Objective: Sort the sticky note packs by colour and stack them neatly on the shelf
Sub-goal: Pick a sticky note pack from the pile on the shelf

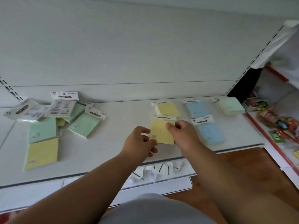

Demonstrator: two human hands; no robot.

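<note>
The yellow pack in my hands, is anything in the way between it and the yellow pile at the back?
Nothing visible. Both hands, left and right, hold the yellow pack just in front of the yellow pile, with no item between them. The blue packs lie off to the right.

Loose packs (64, 117) are lying jumbled at the frame's left on the shelf (123, 120). Three stacks (198, 109) are sitting side by side at right, near the back panel (129, 54). Two hands are meeting at centre.
</note>
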